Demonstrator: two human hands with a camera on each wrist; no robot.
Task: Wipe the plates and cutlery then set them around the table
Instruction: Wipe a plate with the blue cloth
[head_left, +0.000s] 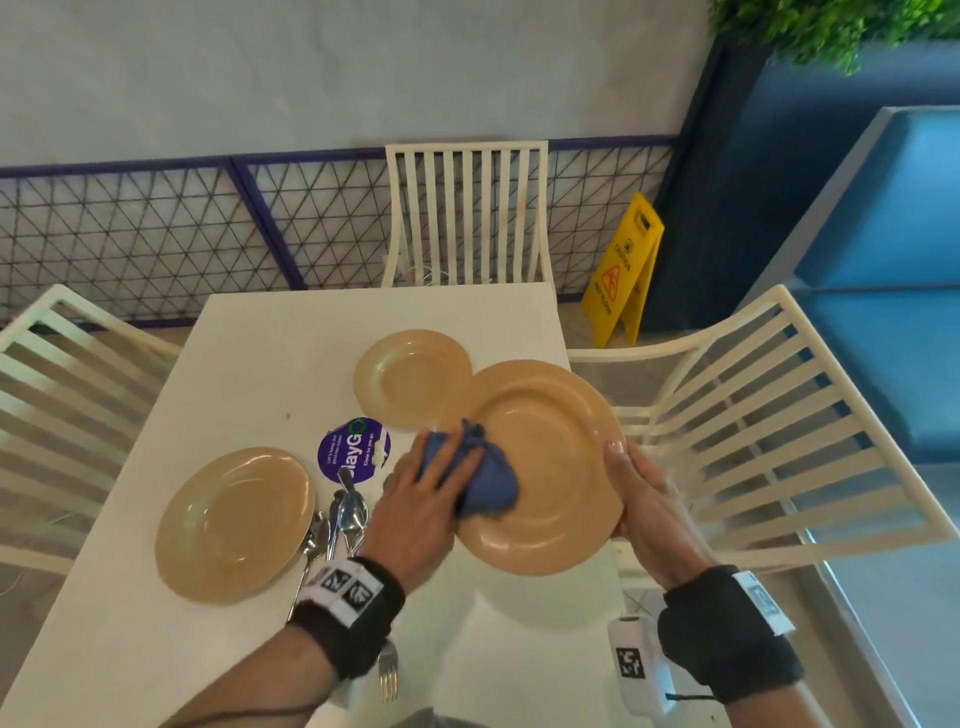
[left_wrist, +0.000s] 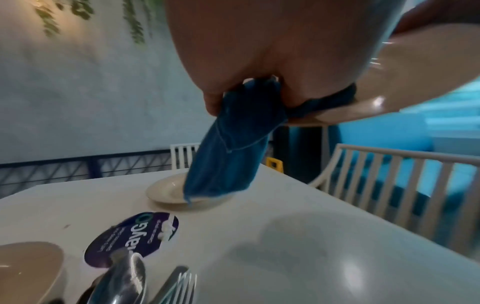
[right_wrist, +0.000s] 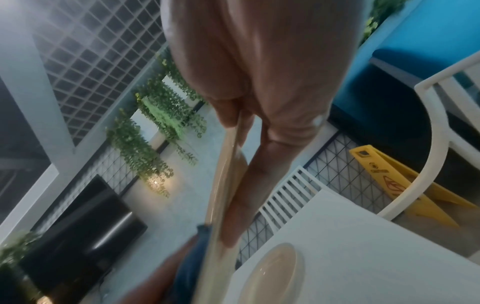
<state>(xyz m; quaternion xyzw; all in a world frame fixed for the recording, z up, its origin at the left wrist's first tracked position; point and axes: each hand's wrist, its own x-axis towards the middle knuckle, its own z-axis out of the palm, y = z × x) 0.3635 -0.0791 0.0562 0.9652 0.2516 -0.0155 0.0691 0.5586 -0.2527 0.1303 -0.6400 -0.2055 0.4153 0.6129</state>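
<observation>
Wiping step: left hand (head_left: 431, 488) fingers clutch the cloth (head_left: 485, 480) against the plate (head_left: 545, 467); right hand (head_left: 644, 514) fingers grasp its rim; next, set it down.

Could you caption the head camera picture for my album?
Left hand wipes a held-up tan plate with a blue cloth.

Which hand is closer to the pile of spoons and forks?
Left. The left hand hovers just right of the cutlery, wiping; the right hand is across the held plate.
</observation>
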